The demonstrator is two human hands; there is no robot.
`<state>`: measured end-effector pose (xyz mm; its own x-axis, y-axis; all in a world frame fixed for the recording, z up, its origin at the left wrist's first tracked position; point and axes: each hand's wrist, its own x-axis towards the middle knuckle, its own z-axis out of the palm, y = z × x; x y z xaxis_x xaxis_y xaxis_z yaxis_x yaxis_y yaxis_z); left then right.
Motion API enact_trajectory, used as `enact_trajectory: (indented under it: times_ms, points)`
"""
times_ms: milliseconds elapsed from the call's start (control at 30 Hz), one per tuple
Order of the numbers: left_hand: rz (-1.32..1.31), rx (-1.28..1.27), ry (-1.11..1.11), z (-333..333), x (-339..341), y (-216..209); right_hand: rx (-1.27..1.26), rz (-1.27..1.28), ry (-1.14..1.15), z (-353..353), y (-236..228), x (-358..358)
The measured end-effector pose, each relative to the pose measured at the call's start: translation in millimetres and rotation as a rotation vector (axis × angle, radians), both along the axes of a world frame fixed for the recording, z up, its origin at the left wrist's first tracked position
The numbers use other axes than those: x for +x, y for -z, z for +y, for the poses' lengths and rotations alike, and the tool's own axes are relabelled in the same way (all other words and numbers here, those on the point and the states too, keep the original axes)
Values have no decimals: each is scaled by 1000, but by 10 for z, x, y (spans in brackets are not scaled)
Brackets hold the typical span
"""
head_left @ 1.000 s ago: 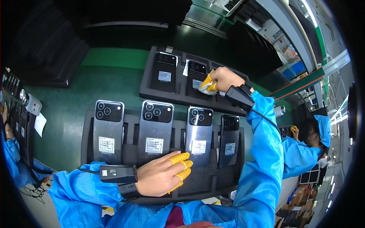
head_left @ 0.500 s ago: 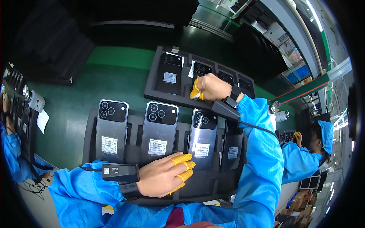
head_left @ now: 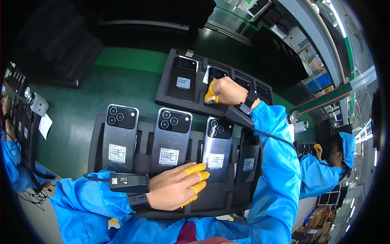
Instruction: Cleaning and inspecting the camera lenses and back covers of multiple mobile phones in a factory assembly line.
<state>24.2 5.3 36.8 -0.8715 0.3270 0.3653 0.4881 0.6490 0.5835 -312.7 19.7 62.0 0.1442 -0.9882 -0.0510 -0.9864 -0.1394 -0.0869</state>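
Yellow finger cots cap the worker's right hand (head_left: 226,91), which is curled over a dark phone (head_left: 216,75) in the far tray (head_left: 164,87), fingertips pinched at the phone's lower edge; whether the phone is lifted or only touched cannot be told. Left hand (head_left: 175,188), also in cots, lies flat and spread on the near tray (head_left: 96,140), fingertips touching the bottom of the third phone (head_left: 217,147).

At 12 o'clock from the right hand the far tray holds a row of dark phones lying back up; one (head_left: 183,78) sits at 9 o'clock of the hand, and others show past the wrist at 3 o'clock. The near tray carries four phones: two silver ones (head_left: 119,138) (head_left: 172,140) at 10 and 11 o'clock of the left hand, the third, and a darker fourth (head_left: 248,156) half hidden by the right sleeve (head_left: 273,162). Judging by this, both trays look nearly full, and the work seems to be somewhere in the far row, with slots there still to be handled.

Black wrist units (head_left: 129,182) (head_left: 239,116) ride both forearms; the right one's cable trails across the near tray. Green mat (head_left: 81,101) lies under both trays. A co-worker (head_left: 325,171) in blue sits at 3 o'clock, well apart.
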Motion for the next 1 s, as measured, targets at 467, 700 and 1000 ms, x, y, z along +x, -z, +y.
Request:
enact_trajectory:
  times_ms: [467,700,1000]
  points:
    - [-5,26,-8,-20,-11,-14,-45,-4,95,-89,25,-130]
    - [22,112,-21,-22,-22,-1,49,12,204,-73,8,-88]
    - [-21,31,-8,-13,-15,1,-51,97,279,-224,53,-245]
